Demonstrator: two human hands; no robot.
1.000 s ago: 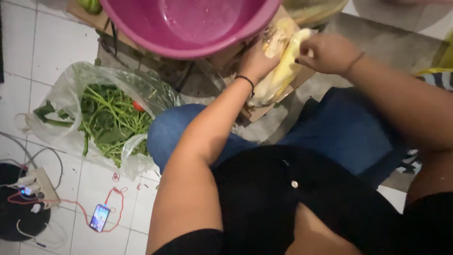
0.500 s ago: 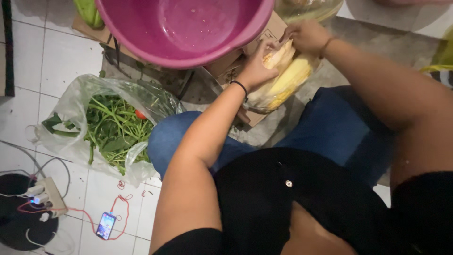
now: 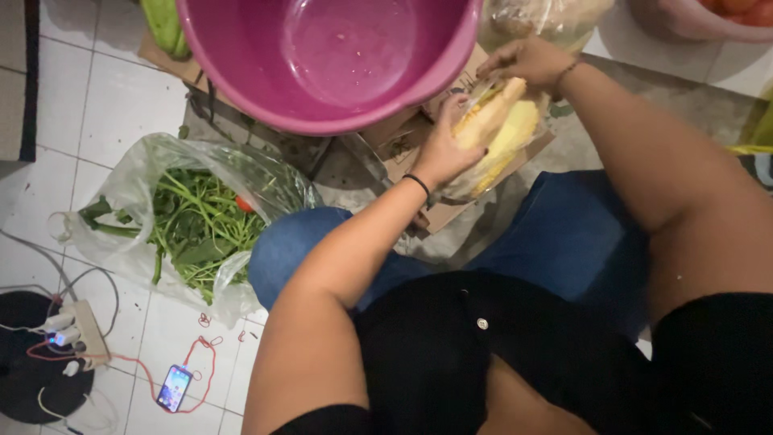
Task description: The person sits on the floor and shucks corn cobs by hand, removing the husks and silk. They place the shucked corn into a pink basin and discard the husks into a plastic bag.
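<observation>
While the left hand [image 3: 447, 149] curls its fingers around the lower side of a yellow corn cob [image 3: 493, 133], the right hand [image 3: 527, 63] closes on the cob's upper end, pinching the thin clear wrap there. Both hands are clamped on the cob, close together. It sits tilted above a piece of flattened cardboard [image 3: 403, 141] on the floor, just beside the rim of a pink plastic basin [image 3: 322, 121].
</observation>
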